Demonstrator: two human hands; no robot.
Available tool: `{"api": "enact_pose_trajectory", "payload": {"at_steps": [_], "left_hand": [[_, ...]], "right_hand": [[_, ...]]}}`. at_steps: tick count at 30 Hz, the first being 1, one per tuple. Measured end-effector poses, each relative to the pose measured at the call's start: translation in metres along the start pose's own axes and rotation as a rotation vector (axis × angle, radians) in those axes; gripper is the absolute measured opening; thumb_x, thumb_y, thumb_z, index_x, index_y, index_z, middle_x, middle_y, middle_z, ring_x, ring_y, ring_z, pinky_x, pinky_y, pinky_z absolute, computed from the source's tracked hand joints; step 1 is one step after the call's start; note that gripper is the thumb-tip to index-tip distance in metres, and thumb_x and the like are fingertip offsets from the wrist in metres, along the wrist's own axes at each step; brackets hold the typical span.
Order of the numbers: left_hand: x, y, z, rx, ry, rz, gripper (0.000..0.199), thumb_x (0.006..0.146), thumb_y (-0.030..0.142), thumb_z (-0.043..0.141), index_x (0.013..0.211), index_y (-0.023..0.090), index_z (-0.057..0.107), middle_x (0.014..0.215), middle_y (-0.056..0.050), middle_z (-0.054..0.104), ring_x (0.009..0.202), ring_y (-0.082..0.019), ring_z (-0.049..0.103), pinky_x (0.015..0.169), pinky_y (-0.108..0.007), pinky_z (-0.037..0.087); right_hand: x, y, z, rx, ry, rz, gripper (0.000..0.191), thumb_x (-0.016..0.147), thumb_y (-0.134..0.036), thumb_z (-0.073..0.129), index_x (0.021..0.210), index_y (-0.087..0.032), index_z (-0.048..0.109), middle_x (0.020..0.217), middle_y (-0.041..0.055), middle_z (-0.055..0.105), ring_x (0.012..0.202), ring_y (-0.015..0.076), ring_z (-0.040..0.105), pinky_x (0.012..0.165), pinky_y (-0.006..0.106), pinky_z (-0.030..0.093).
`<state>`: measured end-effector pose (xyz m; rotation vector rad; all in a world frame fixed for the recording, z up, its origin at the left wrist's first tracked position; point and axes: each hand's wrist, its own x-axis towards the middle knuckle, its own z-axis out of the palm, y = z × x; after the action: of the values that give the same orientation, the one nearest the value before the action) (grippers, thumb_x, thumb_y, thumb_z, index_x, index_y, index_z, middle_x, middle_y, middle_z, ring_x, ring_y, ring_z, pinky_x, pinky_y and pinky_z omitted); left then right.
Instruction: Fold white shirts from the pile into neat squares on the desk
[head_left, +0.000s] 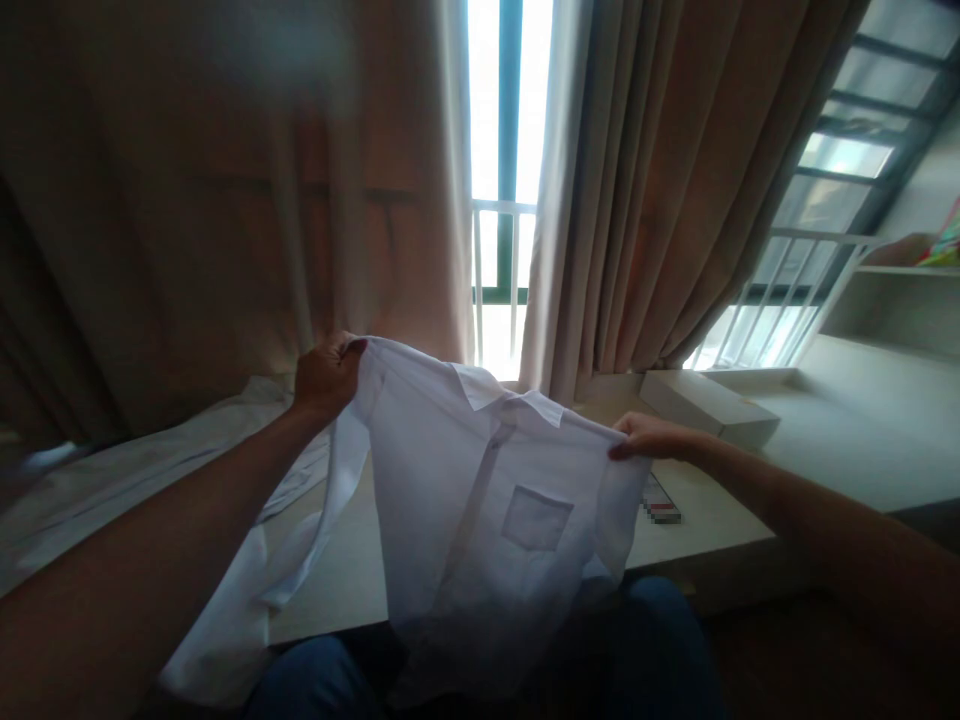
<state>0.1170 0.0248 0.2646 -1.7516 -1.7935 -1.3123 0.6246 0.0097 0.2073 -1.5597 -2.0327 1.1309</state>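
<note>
A white collared shirt (442, 480) hangs spread between my two hands, front side toward me. Its chest pocket (537, 518) shows on the right half, and the collar stands at the top middle. My left hand (328, 375) is closed on one shoulder, with a long sleeve dropping below it. The other shoulder is pinched by my right hand (651, 437), thumb in front. The shirt's lower part falls in shadow between my knees.
A pale desk surface (337, 570) lies behind the shirt. More white cloth (247, 425) is heaped at the left. A white box (709, 405) and a phone-like flat object (661, 500) are at the right. Curtains (637, 200) and a window stand beyond.
</note>
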Motion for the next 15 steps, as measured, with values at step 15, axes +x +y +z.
{"api": "enact_pose_trajectory", "payload": {"at_steps": [15], "left_hand": [[-0.001,0.039,-0.167,-0.039,0.585,0.093,0.048,0.100,0.044,0.026,0.104,0.002,0.048,0.095,-0.004,0.047,0.109,-0.020,0.050,0.097,-0.041,0.030]], "right_hand": [[-0.143,-0.083,-0.054,-0.832,1.399,-0.675,0.033,0.089,-0.048,0.048,0.072,-0.020,0.054,0.065,0.0028,0.053,0.061,0.0146,0.046,0.060,0.028,0.034]]}}
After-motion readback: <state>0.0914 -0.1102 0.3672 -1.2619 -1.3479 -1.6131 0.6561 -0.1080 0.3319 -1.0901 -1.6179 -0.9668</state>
